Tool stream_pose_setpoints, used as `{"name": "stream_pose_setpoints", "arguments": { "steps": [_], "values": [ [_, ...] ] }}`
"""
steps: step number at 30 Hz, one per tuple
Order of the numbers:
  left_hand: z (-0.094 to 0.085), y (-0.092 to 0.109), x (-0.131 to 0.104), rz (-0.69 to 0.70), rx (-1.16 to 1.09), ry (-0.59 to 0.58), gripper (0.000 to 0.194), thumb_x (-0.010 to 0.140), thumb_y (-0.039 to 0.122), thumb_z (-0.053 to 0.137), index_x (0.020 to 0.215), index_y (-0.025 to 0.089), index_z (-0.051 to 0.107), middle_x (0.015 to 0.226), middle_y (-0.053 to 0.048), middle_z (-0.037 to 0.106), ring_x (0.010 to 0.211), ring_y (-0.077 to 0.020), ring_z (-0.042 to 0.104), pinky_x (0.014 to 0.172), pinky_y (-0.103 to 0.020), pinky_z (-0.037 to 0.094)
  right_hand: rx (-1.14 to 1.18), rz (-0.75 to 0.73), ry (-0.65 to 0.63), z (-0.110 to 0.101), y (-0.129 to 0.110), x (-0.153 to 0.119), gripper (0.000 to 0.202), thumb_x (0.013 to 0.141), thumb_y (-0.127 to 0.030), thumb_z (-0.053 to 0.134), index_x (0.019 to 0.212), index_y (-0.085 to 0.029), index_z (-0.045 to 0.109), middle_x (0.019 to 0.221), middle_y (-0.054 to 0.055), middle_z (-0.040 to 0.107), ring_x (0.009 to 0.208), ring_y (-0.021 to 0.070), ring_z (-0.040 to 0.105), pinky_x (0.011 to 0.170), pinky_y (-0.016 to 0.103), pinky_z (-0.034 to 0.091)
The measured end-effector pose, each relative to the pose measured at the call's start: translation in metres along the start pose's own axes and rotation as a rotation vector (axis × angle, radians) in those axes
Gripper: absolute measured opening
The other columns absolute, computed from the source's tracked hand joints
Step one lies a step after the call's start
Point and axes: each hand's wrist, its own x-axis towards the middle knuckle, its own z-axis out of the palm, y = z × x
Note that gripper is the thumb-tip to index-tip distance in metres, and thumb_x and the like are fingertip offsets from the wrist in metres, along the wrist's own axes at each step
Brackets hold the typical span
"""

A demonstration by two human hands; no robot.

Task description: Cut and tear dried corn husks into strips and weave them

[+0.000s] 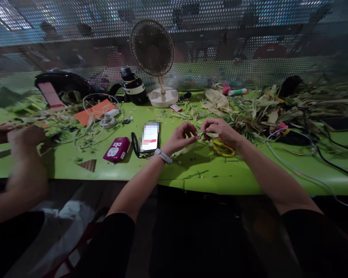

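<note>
Close together above the green table (150,170), both my hands meet at a small piece of pale green husk-like leaf (202,134). My left hand (182,136), with a light band on its wrist, has thumb and fingertips closed on the leaf's left end. From the other side, my right hand (220,129) pinches the same leaf between thumb and fingers. Beneath the right hand lie yellow looped handles (224,150), perhaps of scissors, partly hidden. A phone (150,137) with a lit screen lies left of my left hand, beside a purple device (117,149).
A fan (162,96) and a black bottle (135,87) stand along the back by a perforated screen. Leaf heaps (266,112) cover the right side, with cables (295,166) near them. At far left, another person's hands (26,135) work over the table.
</note>
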Motion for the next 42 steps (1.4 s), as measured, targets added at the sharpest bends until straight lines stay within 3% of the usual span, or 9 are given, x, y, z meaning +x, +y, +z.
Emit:
{"name": "stream_pose_setpoints", "arguments": {
  "steps": [6, 13, 18, 21, 24, 28, 30, 35, 42],
  "values": [
    [-0.005, 0.008, -0.004, 0.286, 0.411, 0.12, 0.013, 0.078, 0.019, 0.062, 0.091, 0.017, 0.06, 0.072, 0.0, 0.059, 0.065, -0.0101, 0.054, 0.062, -0.024, 0.041, -0.083, -0.022, -0.038, -0.001, -0.002, -0.003, 0.008, 0.068, -0.021, 0.05, 0.071, -0.017, 0.057, 0.055, -0.005, 0.044, 0.049, 0.0078, 0.032, 0.049, 0.024, 0.022],
    [-0.007, 0.013, -0.007, 0.472, 0.946, 0.226, 0.007, 0.075, 0.019, 0.06, 0.082, 0.019, 0.063, 0.093, -0.007, 0.066, 0.089, -0.0208, 0.059, 0.079, -0.036, 0.042, -0.239, -0.093, -0.131, 0.001, 0.006, 0.001, 0.019, 0.07, -0.032, 0.066, 0.077, -0.015, 0.06, 0.064, -0.002, 0.054, 0.06, 0.01, 0.045, 0.058, 0.025, 0.034],
    [-0.005, 0.016, -0.009, 0.398, 1.016, 0.225, 0.008, 0.075, 0.018, 0.057, 0.082, 0.019, 0.06, 0.078, -0.005, 0.063, 0.075, -0.0193, 0.057, 0.07, -0.034, 0.04, -0.554, -0.299, 0.11, 0.004, 0.013, 0.002, 0.013, 0.076, -0.029, 0.062, 0.077, -0.016, 0.063, 0.058, -0.003, 0.05, 0.055, 0.0096, 0.04, 0.057, 0.025, 0.032],
    [-0.003, 0.021, -0.01, 0.263, 0.872, 0.159, 0.014, 0.073, 0.018, 0.058, 0.087, 0.018, 0.06, 0.071, -0.002, 0.059, 0.065, -0.0161, 0.053, 0.064, -0.031, 0.039, -0.721, -0.415, 0.247, 0.007, 0.014, 0.001, 0.01, 0.079, -0.026, 0.059, 0.08, -0.017, 0.065, 0.064, 0.0, 0.06, 0.059, 0.0121, 0.048, 0.06, 0.026, 0.035],
    [0.002, 0.024, -0.011, 0.087, 0.541, 0.091, 0.011, 0.076, 0.025, 0.061, 0.083, 0.017, 0.057, 0.066, 0.001, 0.056, 0.06, -0.0126, 0.051, 0.061, -0.027, 0.039, -0.801, -0.458, 0.317, 0.008, 0.018, 0.001, 0.009, 0.08, -0.024, 0.059, 0.082, -0.018, 0.066, 0.071, 0.004, 0.066, 0.064, 0.015, 0.055, 0.063, 0.026, 0.038],
    [0.009, 0.018, -0.008, -0.233, -0.012, 0.009, 0.042, 0.088, 0.055, 0.047, 0.073, 0.017, 0.056, 0.06, 0.0, 0.054, 0.056, -0.0121, 0.052, 0.059, -0.028, 0.044, -0.797, -0.479, 0.364, 0.01, 0.024, 0.002, 0.011, 0.081, -0.024, 0.058, 0.084, -0.018, 0.066, 0.075, 0.005, 0.069, 0.068, 0.0173, 0.06, 0.065, 0.027, 0.042],
    [0.013, 0.011, -0.005, -0.339, -0.207, 0.027, 0.048, 0.084, 0.063, 0.053, 0.074, 0.016, 0.058, 0.061, 0.001, 0.055, 0.057, -0.0115, 0.053, 0.059, -0.027, 0.046, -0.768, -0.492, 0.337, 0.012, 0.025, 0.003, 0.012, 0.082, -0.025, 0.057, 0.084, -0.019, 0.067, 0.077, 0.005, 0.07, 0.069, 0.0174, 0.062, 0.066, 0.028, 0.044],
    [0.015, 0.0, -0.001, -0.317, -0.421, 0.129, 0.043, 0.071, 0.057, 0.073, 0.076, 0.016, 0.061, 0.069, 0.001, 0.063, 0.066, -0.0099, 0.06, 0.069, -0.025, 0.05, -0.635, -0.452, 0.249, 0.014, 0.022, 0.002, 0.018, 0.082, -0.028, 0.057, 0.091, -0.02, 0.071, 0.089, 0.007, 0.073, 0.078, 0.0196, 0.065, 0.073, 0.032, 0.049],
    [0.014, 0.007, 0.001, -0.25, -0.392, 0.166, 0.039, 0.075, 0.052, 0.073, 0.071, 0.016, 0.058, 0.056, 0.004, 0.055, 0.048, -0.0056, 0.049, 0.05, -0.02, 0.041, -0.391, -0.32, 0.156, 0.014, 0.028, 0.005, 0.033, 0.086, -0.032, 0.054, 0.115, -0.017, 0.06, 0.079, 0.003, 0.066, 0.061, 0.0136, 0.06, 0.062, 0.029, 0.05]
  ]
}}
